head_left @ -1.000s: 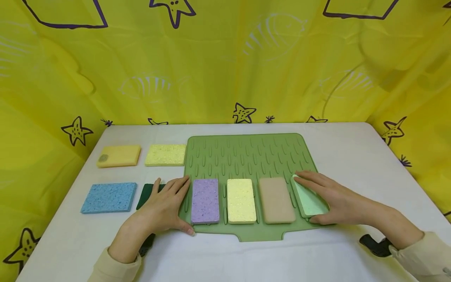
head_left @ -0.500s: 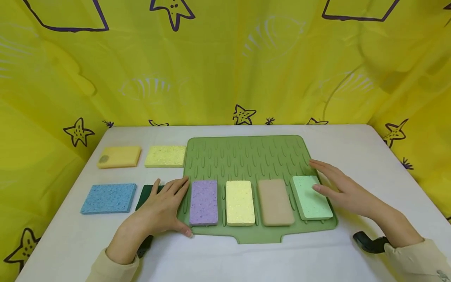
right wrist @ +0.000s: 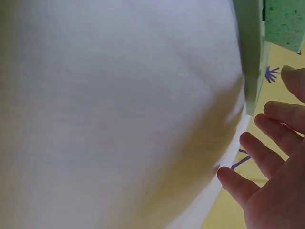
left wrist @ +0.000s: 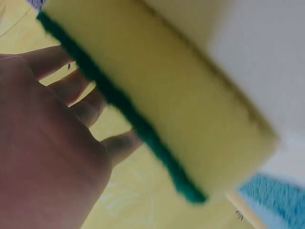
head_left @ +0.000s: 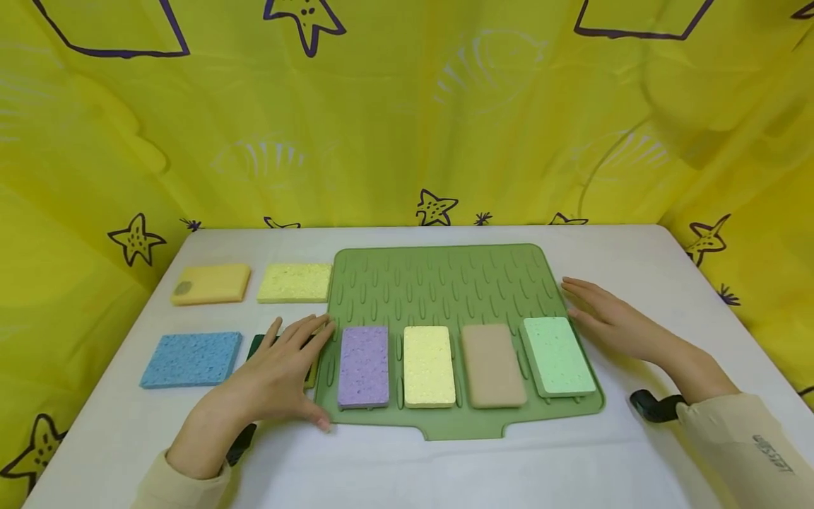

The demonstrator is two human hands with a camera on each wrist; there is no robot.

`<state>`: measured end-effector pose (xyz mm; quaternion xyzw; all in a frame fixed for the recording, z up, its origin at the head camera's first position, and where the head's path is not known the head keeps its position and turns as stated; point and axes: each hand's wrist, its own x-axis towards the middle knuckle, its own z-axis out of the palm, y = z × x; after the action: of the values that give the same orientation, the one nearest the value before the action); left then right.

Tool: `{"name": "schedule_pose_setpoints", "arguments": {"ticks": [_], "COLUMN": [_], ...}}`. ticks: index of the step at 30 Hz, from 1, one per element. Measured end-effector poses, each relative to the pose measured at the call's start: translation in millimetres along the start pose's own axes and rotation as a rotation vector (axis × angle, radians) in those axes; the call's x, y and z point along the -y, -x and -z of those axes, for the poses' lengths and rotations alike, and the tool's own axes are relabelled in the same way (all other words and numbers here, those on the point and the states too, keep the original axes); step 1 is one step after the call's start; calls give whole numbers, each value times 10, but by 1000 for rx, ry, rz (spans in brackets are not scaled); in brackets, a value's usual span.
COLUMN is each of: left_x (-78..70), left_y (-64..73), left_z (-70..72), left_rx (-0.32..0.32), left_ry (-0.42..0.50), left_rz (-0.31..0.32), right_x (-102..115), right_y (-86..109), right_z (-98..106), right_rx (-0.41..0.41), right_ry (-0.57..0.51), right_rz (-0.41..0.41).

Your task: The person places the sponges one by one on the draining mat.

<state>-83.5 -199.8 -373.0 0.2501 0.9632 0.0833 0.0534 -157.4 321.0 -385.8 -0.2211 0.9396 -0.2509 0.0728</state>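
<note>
In the head view my left hand [head_left: 270,382] is spread beside the left edge of a green ribbed mat [head_left: 439,279], its fingers and thumb apart. Under it lies a scrub sponge [left wrist: 167,100], yellow with a dark green scouring side, mostly hidden by the hand in the head view. On the mat's near half stand four-sided sponges in a row: purple [head_left: 364,367], pale yellow [head_left: 429,367], beige [head_left: 494,366] and mint green [head_left: 558,357]. My right hand [head_left: 613,325] holds nothing; its fingers reach forward just past the mat's right edge, close to the mint sponge.
Left of the mat lie a blue sponge [head_left: 191,359], an orange-yellow sponge [head_left: 212,284] with a round dark spot, and a speckled yellow sponge [head_left: 295,283] near the mat's edge. A white cloth [head_left: 356,466] covers the table. Behind hangs a yellow patterned curtain [head_left: 381,106].
My right hand has let go of the mint sponge and drawn off to the right of the mat. My left hand has shifted slightly left, showing the scrub sponge's yellow edge.
</note>
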Motion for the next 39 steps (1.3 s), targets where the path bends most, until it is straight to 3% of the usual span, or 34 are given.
{"name": "schedule_pose_setpoints", "arguments": {"ticks": [6, 12, 19, 29, 39], "left_x": [66, 64, 16, -40, -69], "left_y": [57, 83, 95, 105, 56], "left_z": [124, 221, 231, 225, 209], "left_rx": [19, 35, 30, 68, 80], "left_ry": [35, -4, -58, -63, -43], "left_rz": [58, 203, 352, 444, 479], "right_x": [-47, -83, -95, -42, -48], "right_y": [-100, -150, -177, -207, -203], "right_z": [-1, -12, -40, -28, -57], "right_rx": [32, 27, 16, 30, -43], "right_ry": [65, 111, 159, 180, 272], "right_rz": [35, 57, 87, 68, 118]}}
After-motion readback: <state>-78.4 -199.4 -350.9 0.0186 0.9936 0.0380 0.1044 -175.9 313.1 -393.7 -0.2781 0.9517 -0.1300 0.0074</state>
